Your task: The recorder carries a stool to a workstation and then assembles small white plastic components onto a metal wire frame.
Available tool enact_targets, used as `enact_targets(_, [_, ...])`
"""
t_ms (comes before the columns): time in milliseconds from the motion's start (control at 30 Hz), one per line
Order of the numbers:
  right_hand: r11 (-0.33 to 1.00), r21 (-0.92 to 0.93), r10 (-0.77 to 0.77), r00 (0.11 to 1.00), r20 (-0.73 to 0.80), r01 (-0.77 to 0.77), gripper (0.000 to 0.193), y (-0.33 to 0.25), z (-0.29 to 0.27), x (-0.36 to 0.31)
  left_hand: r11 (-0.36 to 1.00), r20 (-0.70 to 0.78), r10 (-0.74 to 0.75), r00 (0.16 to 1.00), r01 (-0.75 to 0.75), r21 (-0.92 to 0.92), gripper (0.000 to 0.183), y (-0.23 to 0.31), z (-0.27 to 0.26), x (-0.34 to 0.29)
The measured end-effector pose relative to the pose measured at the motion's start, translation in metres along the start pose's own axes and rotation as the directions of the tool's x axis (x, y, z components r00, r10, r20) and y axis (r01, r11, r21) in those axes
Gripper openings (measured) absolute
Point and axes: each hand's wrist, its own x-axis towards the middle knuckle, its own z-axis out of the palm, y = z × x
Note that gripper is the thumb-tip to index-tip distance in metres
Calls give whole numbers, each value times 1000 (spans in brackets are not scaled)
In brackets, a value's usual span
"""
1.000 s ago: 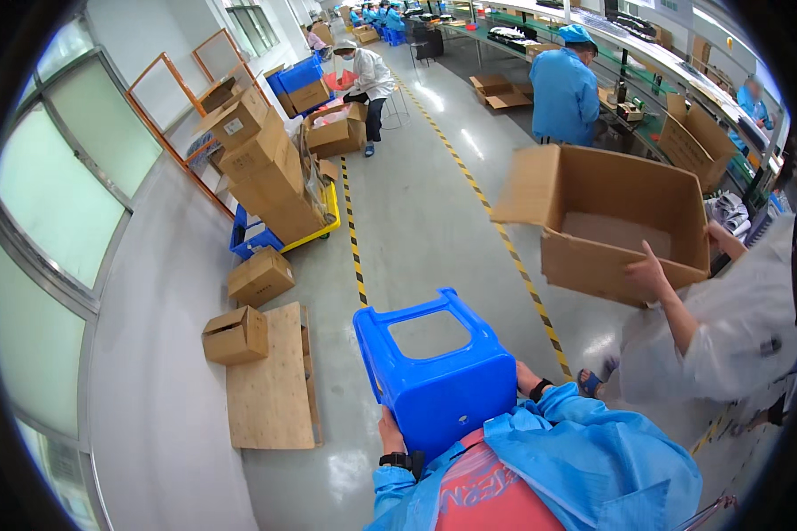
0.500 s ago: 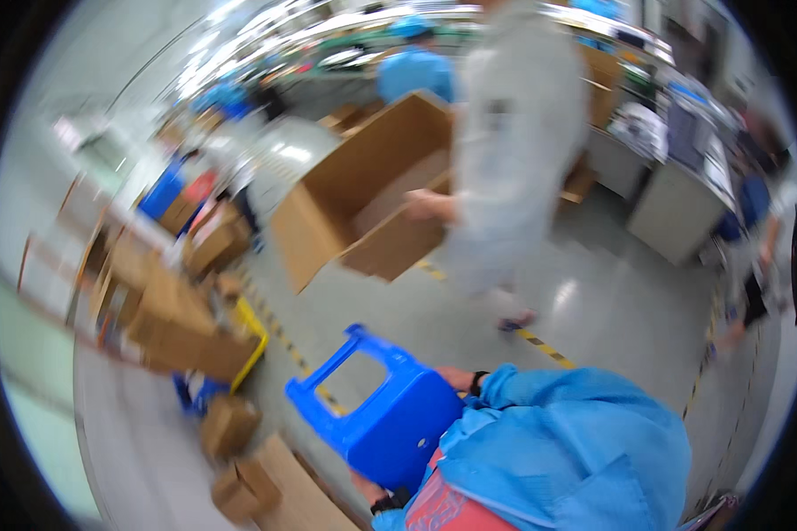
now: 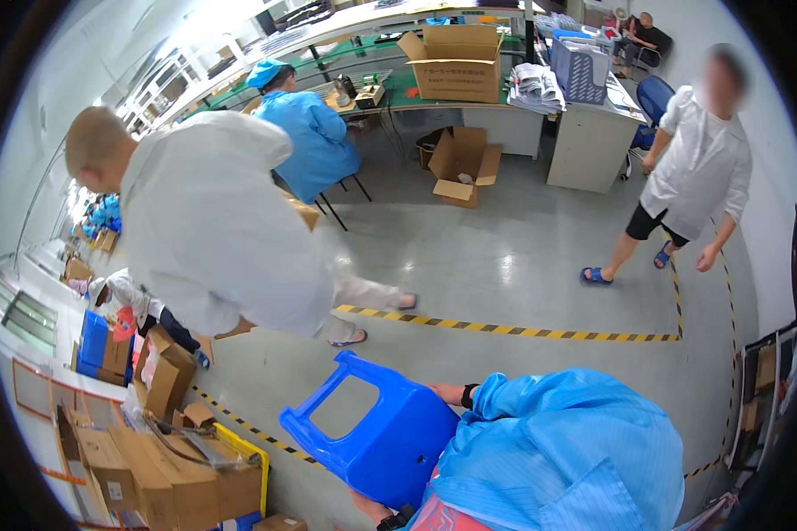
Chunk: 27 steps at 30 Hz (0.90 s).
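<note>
A blue plastic stool (image 3: 397, 442) is held in front of my body, tipped on its side with its legs pointing away to the upper left. My right hand (image 3: 445, 393) grips its far side, the fingers partly hidden behind the stool. On the near side my left hand (image 3: 369, 508) grips the lower edge, and most of its fingers are hidden too. Dark bands circle both wrists.
A person in white (image 3: 212, 212) walks close by at left. Another person in white (image 3: 704, 168) stands at right. Yellow-black tape (image 3: 522, 333) marks the floor. Cardboard boxes (image 3: 164, 478) are stacked at lower left; an opened carton (image 3: 462, 168) stands beside the workbench (image 3: 398, 102).
My view has turned right and sharpened. The nearby person in white now appears further left, and the large carton they carried is mostly hidden. Both hands still hold the stool.
</note>
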Motion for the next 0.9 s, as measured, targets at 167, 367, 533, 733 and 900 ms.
enact_targets(167, [999,15,-46,997,-55,47,45,-31,40,57,982,27,13,1000,-8,-189,49,-27,-32,92])
enact_targets(367, [988,-53,-149,987,-68,145,45,-58,87,142,941,108,-11,994,46,-334,58,-4,-69,181])
enact_targets(533, [1000,9,-20,999,-31,21,46,-122,139,174,962,89,-38,995,61,-266,51,-4,-112,233])
enact_targets(733, [988,107,110,994,-10,-108,47,-144,167,232,979,48,-114,992,120,-166,37,39,-125,266])
enact_targets(900, [975,-221,23,989,145,9,42,-156,163,290,920,16,-89,996,89,-381,40,5,-123,315])
